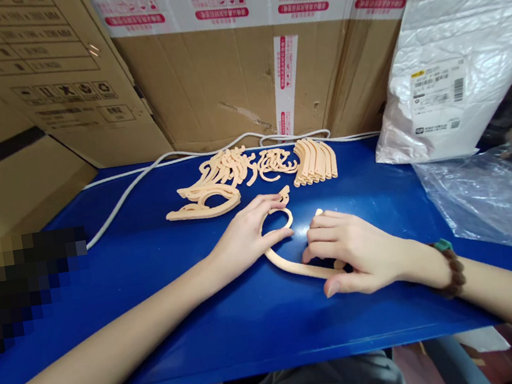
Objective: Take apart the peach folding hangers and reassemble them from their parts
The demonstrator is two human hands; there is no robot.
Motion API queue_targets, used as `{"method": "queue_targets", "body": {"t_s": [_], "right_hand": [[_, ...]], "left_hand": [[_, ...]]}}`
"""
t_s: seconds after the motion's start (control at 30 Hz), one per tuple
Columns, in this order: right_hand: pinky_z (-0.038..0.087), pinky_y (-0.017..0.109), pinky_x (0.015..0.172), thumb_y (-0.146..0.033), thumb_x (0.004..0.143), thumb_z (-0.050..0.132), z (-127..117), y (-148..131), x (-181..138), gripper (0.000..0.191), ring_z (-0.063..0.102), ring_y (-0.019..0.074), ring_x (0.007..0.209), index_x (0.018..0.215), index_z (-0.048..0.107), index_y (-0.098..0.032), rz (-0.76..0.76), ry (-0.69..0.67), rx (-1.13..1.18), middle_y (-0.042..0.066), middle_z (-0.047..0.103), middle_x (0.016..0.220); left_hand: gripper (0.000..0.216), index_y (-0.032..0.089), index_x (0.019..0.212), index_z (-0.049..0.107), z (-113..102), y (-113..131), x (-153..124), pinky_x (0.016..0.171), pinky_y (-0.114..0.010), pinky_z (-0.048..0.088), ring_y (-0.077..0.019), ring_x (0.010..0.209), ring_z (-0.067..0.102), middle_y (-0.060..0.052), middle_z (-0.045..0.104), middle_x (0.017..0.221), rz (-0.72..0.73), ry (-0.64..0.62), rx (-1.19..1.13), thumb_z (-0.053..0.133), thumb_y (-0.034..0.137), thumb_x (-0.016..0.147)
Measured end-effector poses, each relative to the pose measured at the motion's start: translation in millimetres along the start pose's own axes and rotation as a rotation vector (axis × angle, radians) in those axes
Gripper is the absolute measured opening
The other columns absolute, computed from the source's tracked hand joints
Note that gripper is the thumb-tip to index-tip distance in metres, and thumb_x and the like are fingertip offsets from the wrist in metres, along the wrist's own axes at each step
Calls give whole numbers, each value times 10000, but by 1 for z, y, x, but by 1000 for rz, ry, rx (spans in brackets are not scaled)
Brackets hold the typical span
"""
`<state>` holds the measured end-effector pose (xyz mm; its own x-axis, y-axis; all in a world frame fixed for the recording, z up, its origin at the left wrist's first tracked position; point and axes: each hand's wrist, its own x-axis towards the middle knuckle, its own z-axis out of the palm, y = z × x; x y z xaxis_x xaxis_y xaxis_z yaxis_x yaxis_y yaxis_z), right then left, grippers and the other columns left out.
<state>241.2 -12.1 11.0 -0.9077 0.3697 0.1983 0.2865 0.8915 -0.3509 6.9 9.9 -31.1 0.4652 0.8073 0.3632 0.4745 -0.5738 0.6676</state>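
A beige plastic folding hanger (295, 267), with a ring-shaped middle and a curved arm, lies low over the blue table in front of me. My left hand (246, 228) pinches its ring part between thumb and fingers. At the right end of the curved arm, my right hand (353, 245) is closed on it, thumb low and fingers curled over; part of the piece is hidden beneath. Just behind my left hand lie folded beige hangers (204, 211). Farther back are a loose pile of curved pieces (224, 168), small hooks (275, 162) and a neat stack of curved arms (313, 161).
Cardboard boxes (221, 76) stand along the back and left. A white cable (121, 217) runs behind the pieces and down the left side. At the right are a white plastic parcel bag (447, 63) and clear plastic wrap (491, 203). The blue table (276, 335) ends near my lap.
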Motion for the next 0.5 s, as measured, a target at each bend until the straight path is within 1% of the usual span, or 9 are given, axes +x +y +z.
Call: {"method": "queue_targets", "body": {"t_s": [0.07,0.13,0.17,0.23,0.3,0.37,0.43,0.5], "right_hand": [[374,337,787,-635,977,338,-3,-1,0,600,498,197,827,968,680,-142,-2,38,47,85,656,869],[392,312,777,-579,997,359,-8,-3,-1,533,516,183,827,976,671,-148,21,94,50,82,656,898],[397,301,763,-536,1011,367,-11,-3,-2,489,525,174,812,971,665,-150,45,115,16,77,654,892],[390,292,712,-474,1022,388,-14,-3,-3,425,531,165,750,948,652,-149,115,134,-139,64,641,838],[378,305,673,-517,1000,417,-14,-3,-3,442,534,178,706,920,643,-146,190,115,-333,61,627,785],[379,322,659,-633,948,430,-11,-2,-2,529,537,196,695,893,635,-148,230,74,-449,68,621,781],[397,333,668,-704,908,426,-8,-5,-1,590,543,206,712,903,632,-150,224,29,-449,78,621,822],[419,337,693,-695,905,447,-4,-9,-1,587,553,210,749,980,631,-143,183,5,-386,85,628,884]], "left_hand": [[309,178,1115,630,0,0,0,1078,-419,454,-253,1257,574,-122,601,1316,12,-3,5,709,341,865],[300,187,1111,626,0,0,0,1081,-420,448,-248,1262,569,-118,596,1316,16,-7,7,705,348,870],[297,192,1109,624,0,0,0,1083,-420,446,-246,1264,567,-115,596,1315,15,-8,9,704,352,872],[297,201,1112,619,0,1,0,1090,-420,439,-244,1274,559,-109,591,1321,2,-16,17,700,363,876],[296,207,1121,614,-1,2,-1,1099,-418,431,-243,1291,545,-103,583,1334,-12,-24,24,687,370,886],[294,213,1139,606,-1,3,-1,1108,-413,422,-240,1304,534,-96,574,1345,-28,-26,26,670,370,899],[278,223,1152,600,-1,4,-2,1118,-412,412,-236,1318,519,-84,571,1351,-38,-29,35,642,366,917],[261,236,1165,596,-2,6,-3,1127,-415,402,-233,1331,504,-70,564,1369,-46,-43,60,608,361,937]]}}
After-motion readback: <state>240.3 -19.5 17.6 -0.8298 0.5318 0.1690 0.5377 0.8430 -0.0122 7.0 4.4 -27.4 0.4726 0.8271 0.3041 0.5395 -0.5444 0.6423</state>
